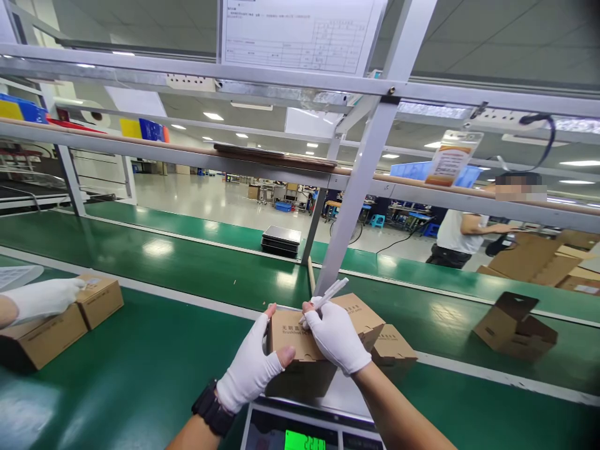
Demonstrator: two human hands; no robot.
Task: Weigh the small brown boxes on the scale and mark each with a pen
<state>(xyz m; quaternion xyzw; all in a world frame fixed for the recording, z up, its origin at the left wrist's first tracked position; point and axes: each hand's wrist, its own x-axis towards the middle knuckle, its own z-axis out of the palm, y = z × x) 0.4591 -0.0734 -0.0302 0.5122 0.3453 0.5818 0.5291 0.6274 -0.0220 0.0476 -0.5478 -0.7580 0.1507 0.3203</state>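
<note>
A brown cardboard box [300, 378] with dark print on its top rests on the metal pan of a scale [304, 431], whose display glows green. My left hand [250, 362], in a white glove with bare fingertips and a black watch at the wrist, steadies the box's left side, thumb on the top. Over the box top my right hand [335, 331], gloved the same way, is closed around a white pen [334, 290]; its tip is hidden by the fingers. More cartons [394, 350] stand just behind and right of this box.
At the left a co-worker's gloved hand [47, 300] touches two closed boxes [100, 303]. An open box [515, 331] lies on the green belt at right. A metal post [354, 194] rises behind the scale. Farther off are a black stack [281, 240] and a person [459, 231] near cartons.
</note>
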